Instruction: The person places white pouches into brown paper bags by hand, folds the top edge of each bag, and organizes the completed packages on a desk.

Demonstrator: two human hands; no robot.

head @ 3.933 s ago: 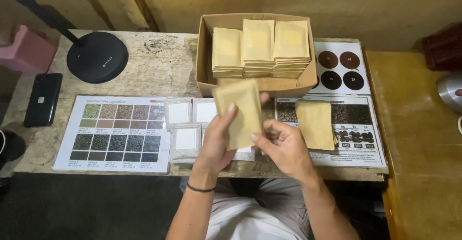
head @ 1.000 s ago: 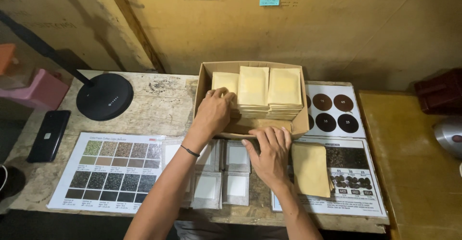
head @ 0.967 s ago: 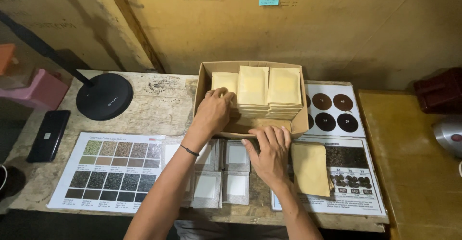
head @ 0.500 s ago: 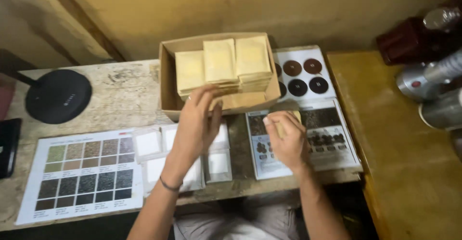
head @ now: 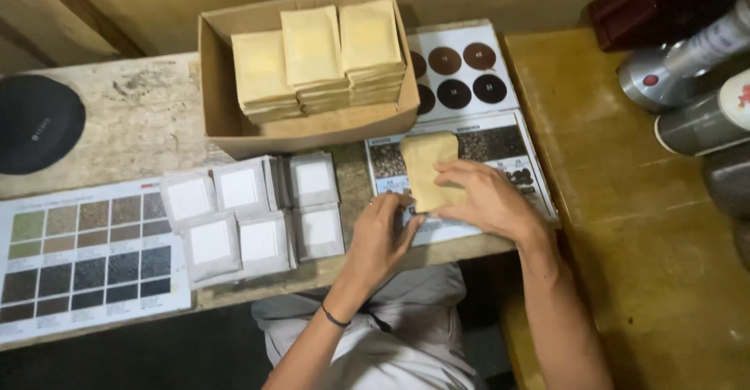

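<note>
Together, right hand (head: 488, 201) fingers flat on tan pouch (head: 430, 169); left hand (head: 380, 234) fingertips pinching its lower edge

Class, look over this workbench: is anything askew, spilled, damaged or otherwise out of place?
Nothing is spilled or damaged. The tan packets in the cardboard box form three stacks of uneven height, and the white-windowed pouches overlap loosely. Both hands, left hand and right hand, rest on one tan packet lying on a printed chart.
</note>
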